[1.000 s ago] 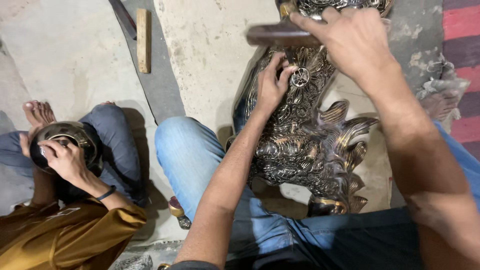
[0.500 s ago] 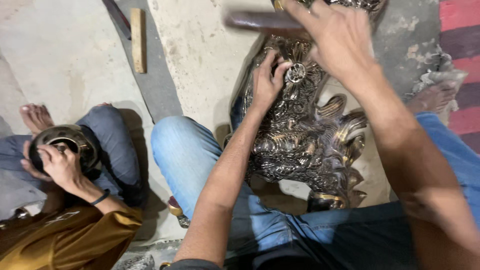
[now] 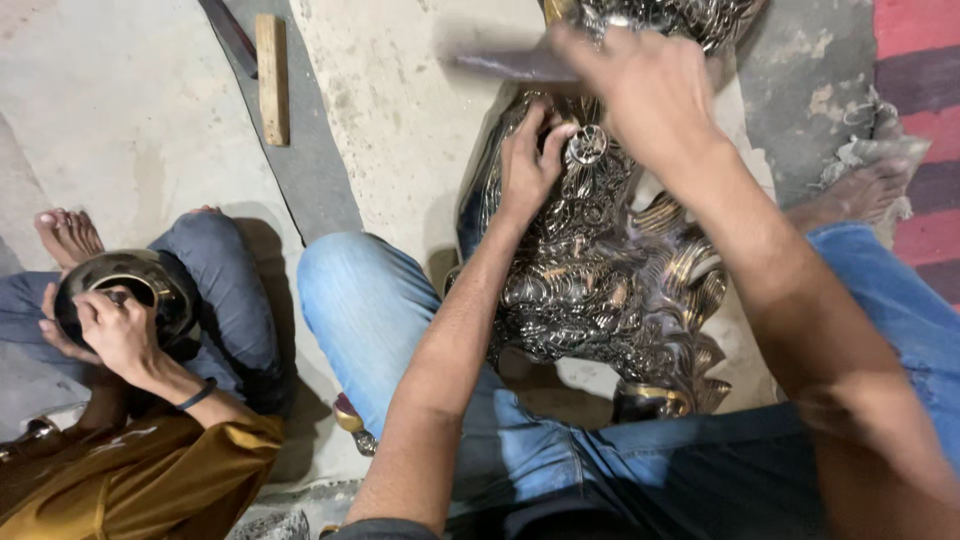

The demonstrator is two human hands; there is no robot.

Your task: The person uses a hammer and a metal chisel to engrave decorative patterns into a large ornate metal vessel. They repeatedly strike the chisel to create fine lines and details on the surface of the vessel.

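Observation:
A large dark ornate metal sculpture with brass-coloured scrolls stands on the floor between my knees. My left hand grips a small round-headed punch pressed against the sculpture's upper part. My right hand is raised above it, shut on a hammer whose blurred head points left. My blue jeans frame the sculpture on both sides.
At the left a seated person in a mustard shirt holds a round dark metal bowl with both hands. A wooden stick lies on the concrete floor at the top. A red striped mat sits at the right.
My right hand with the hammer has swung slightly left and down toward the punch. The view has shifted a little; the neighbour's hand moved over the bowl.

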